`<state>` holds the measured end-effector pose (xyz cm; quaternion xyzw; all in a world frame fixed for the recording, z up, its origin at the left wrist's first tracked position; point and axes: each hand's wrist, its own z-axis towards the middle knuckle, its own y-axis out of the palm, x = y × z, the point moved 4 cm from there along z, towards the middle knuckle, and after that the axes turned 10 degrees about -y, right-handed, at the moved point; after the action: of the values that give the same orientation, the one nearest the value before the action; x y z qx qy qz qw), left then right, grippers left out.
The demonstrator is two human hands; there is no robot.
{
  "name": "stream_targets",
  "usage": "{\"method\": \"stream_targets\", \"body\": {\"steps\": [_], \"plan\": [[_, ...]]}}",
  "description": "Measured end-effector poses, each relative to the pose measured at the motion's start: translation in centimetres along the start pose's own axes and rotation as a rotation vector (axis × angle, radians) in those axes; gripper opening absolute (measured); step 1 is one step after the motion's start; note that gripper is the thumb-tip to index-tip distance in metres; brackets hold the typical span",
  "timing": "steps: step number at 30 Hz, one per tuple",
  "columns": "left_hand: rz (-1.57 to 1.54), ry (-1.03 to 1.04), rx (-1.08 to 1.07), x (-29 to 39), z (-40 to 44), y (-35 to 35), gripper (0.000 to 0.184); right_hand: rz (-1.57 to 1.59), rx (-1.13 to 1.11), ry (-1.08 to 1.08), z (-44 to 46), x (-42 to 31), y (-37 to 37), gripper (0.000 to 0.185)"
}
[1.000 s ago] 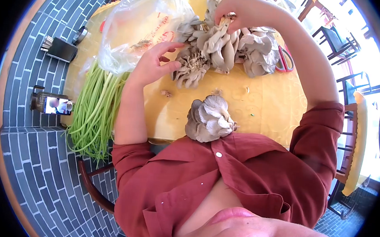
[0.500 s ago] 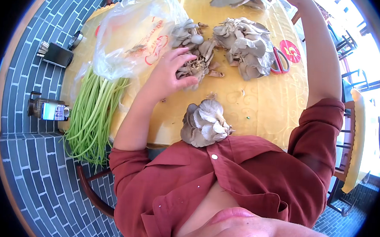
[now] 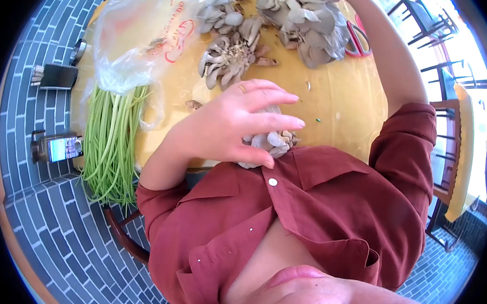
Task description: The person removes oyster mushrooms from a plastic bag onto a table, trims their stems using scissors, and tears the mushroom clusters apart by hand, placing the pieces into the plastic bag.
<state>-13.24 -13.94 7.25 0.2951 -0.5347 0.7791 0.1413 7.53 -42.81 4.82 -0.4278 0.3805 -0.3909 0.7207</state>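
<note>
My left hand point(image 3: 234, 119) is over a small clump of grey oyster mushrooms point(image 3: 279, 142) at the table's near edge, by my shirt. Its fingers are spread and the hand is open; it hides much of that clump, and I cannot tell whether it touches it. Farther up the table lies another oyster mushroom clump point(image 3: 226, 56) with its stem side showing. A bigger oyster mushroom clump point(image 3: 308, 27) sits to the right, near the top. My right arm point(image 3: 391, 55) reaches to the top edge, where the right hand is almost wholly cut off.
Red-handled scissors point(image 3: 358, 40) lie right of the big clump. A clear plastic bag point(image 3: 128, 44) with red print covers the table's left side, above a bundle of long green stalks point(image 3: 110, 146). Small scraps dot the yellow tablecloth point(image 3: 349, 97). Chairs point(image 3: 448, 74) stand at right.
My left hand has come down from the stem-side-up clump to the small clump near my shirt. The view has shifted, so table items appear higher and more to the left.
</note>
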Motion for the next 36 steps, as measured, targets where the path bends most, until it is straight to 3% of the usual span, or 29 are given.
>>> {"method": "stream_targets", "body": {"steps": [4, 8, 9, 10, 13, 16, 18, 20, 21, 23, 25, 26, 28, 31, 36], "plan": [[0.100, -0.060, -0.131, 0.6, 0.4, 2.6, 0.054, -0.005, 0.127, -0.231, -3.8, -0.1, -3.0, 0.052], [0.085, -0.121, -0.213, 0.3, 0.1, 2.0, 0.056, 0.050, -0.286, 0.334, -9.6, -2.0, -5.7, 0.044], [0.152, -0.081, -0.151, 0.3, -0.1, 1.5, 0.058, 0.131, -0.204, 0.328, -11.3, 0.8, -3.8, 0.028], [0.175, -0.112, -0.158, 0.3, -0.2, 1.0, 0.059, 0.101, -0.166, 0.177, -13.0, 1.3, -2.9, 0.032], [0.228, -0.173, -0.136, 0.6, -0.2, -0.2, 0.064, -0.004, -0.274, 0.266, -16.3, 0.5, -1.9, 0.040], [0.320, -0.233, -0.041, 0.7, 0.5, 0.6, 0.057, -0.076, -0.187, 0.275, -16.9, -0.3, -0.9, 0.041], [0.434, -0.198, -0.099, 0.8, 0.9, 2.1, 0.045, -0.088, -0.214, 0.317, -16.5, -1.3, -0.8, 0.043], [0.524, -0.195, -0.158, 0.8, 1.4, 2.4, 0.032, -0.104, -0.182, 0.193, -15.9, -0.9, 0.0, 0.044], [0.549, -0.212, -0.191, 0.7, 1.6, 2.2, 0.026, -0.075, -0.060, 0.069, -15.9, -1.0, -0.1, 0.036], [0.544, -0.244, -0.291, 0.3, 1.8, 2.1, 0.022, -0.013, -0.054, 0.103, -16.3, -0.7, -0.3, 0.040], [0.505, -0.451, -0.556, -0.1, 2.8, 1.4, 0.025, -0.009, -0.153, 0.233, -16.6, -0.1, -0.8, 0.047], [0.499, -0.501, -0.606, 0.6, 3.3, 0.5, 0.025, 0.038, -0.029, 0.185, -17.4, 3.7, 1.1, 0.050], [0.473, -0.495, -0.684, 0.1, 3.7, 0.6, 0.028, 0.038, -0.051, 0.182, -17.6, 3.0, -0.5, 0.050], [0.455, -0.504, -0.793, 0.0, 4.5, 0.9, 0.034, 0.416, -0.112, 0.411, -17.9, 2.0, -2.0, 0.049], [0.433, -0.482, -0.766, -0.8, 4.7, 1.3, 0.029, 0.835, 0.009, 0.517, -18.4, 2.2, -2.5, 0.049]]}}
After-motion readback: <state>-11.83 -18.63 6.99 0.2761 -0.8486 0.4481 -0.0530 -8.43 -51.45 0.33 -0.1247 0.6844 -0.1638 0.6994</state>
